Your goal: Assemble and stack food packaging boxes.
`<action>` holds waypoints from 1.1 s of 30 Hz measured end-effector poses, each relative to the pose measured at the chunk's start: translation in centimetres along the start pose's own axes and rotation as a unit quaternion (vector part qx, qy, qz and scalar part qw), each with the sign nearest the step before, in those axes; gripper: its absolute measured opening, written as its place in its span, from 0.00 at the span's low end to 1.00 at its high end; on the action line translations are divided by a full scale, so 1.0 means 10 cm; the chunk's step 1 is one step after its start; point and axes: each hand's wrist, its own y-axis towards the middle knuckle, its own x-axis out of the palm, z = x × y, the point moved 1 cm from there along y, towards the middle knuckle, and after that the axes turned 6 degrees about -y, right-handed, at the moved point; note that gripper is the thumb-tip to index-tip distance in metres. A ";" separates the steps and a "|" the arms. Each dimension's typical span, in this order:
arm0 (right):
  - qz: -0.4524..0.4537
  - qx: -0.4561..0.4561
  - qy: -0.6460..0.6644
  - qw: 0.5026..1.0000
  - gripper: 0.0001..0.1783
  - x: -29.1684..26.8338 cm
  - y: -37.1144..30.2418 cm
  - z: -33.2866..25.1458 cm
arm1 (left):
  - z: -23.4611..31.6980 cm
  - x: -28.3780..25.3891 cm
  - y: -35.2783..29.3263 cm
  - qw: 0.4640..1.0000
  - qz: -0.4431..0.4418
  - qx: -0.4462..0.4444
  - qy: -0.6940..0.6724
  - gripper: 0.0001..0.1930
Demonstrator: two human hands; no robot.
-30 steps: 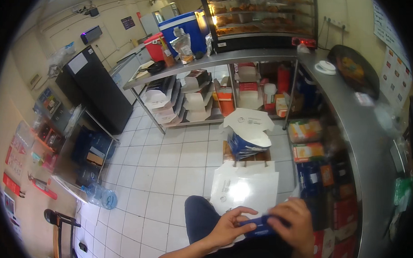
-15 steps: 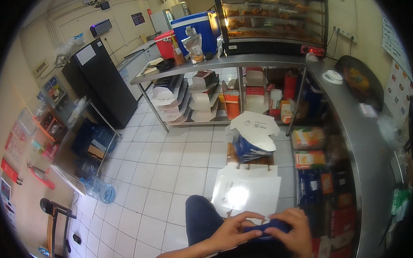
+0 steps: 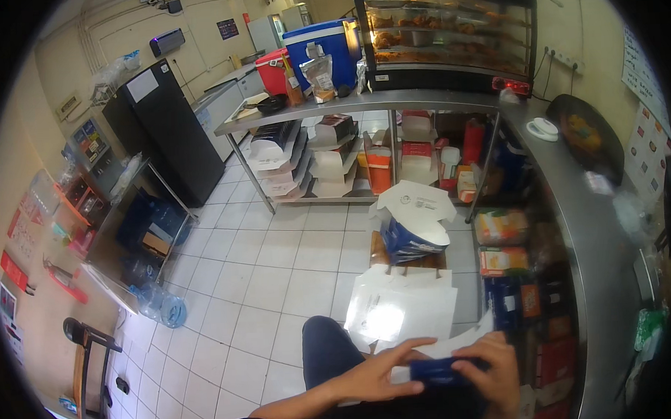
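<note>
Low in front of my body, both hands grip a partly folded cardboard box (image 3: pixel 436 369), blue outside and white inside. My left hand (image 3: pixel 382 375) holds its left side, thumb below and fingers above. My right hand (image 3: pixel 493 365) closes on the right side, with its thumb against the blue face. A white flap stands up behind the right fingers. Just beyond lie flat white carton blanks (image 3: pixel 390 303), one with a bright glare on it. Past these, a blue-and-white pile of folded boxes (image 3: pixel 414 232) rests on a brown wooden surface (image 3: pixel 379 246).
A steel counter (image 3: pixel 612 288) runs along my right, with packed cartons (image 3: pixel 503 260) beneath it. Ahead, a steel table (image 3: pixel 420 101) bears a heated food display (image 3: pixel 448 39) and a blue cooler (image 3: pixel 323 55). Plastic water bottles (image 3: pixel 169 310) lie on the tiled floor at left.
The box in my hands has turned, so its white flap now rises behind them and more of its blue face shows. Both hands still grip it, the right slightly farther right.
</note>
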 end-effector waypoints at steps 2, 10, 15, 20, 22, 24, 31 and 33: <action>0.042 -0.012 -0.029 0.999 0.11 -0.06 0.01 0.05 | -0.04 -0.07 0.03 0.995 -0.035 0.066 0.061 0.31; 0.025 -0.004 -0.163 0.986 0.07 -0.02 -0.03 0.20 | -0.36 -0.29 0.20 0.984 -0.041 0.027 0.169 0.15; -0.011 -0.007 -0.160 0.987 0.07 0.05 -0.09 0.34 | -0.47 -0.23 0.24 0.975 -0.091 0.022 0.201 0.10; -0.104 -0.020 -0.147 0.983 0.08 0.33 -0.13 0.45 | -0.44 -0.09 0.25 0.962 0.055 -0.025 0.267 0.15; -0.115 -0.016 -0.122 0.986 0.08 0.44 -0.12 0.47 | -0.38 -0.03 0.25 0.945 0.051 -0.021 0.324 0.17; -0.139 -0.001 -0.084 0.987 0.08 0.53 -0.09 0.48 | -0.32 0.02 0.24 0.925 0.052 -0.006 0.377 0.19; -0.118 -0.018 -0.037 0.992 0.08 0.48 0.00 0.44 | -0.26 -0.13 0.25 0.939 0.074 -0.040 0.333 0.25; -0.064 0.031 -0.043 0.997 0.07 0.44 -0.01 0.44 | -0.27 -0.20 0.25 0.943 0.113 -0.077 0.305 0.26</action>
